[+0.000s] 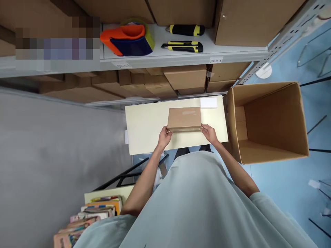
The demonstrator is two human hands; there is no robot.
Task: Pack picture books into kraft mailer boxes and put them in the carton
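I have both grips on the small cardboard box (184,117), which lies on the pale tabletop (144,127), a little right of its middle. My left grip (164,137) is narrow, fingers pinching the box's near left corner; my right grip (209,133) holds the near right corner in much the same way. I judge the step in hand to be work on the near edge, where a seam runs between the two corners; whether the flap there is being loosened or tucked, I cannot tell. The next move, as I read it, calls for even pressure from both sides so that the box does not twist or slide. A white card-like piece (208,102) lies just beyond the far right corner, so I would mind it if the box shifts that way. The large open carton (276,120) stands right of the tabletop, well apart from the box. The orange and blue tape dispenser (129,39) sits out of reach of the present hold, on the shelf (157,59) at the far side.
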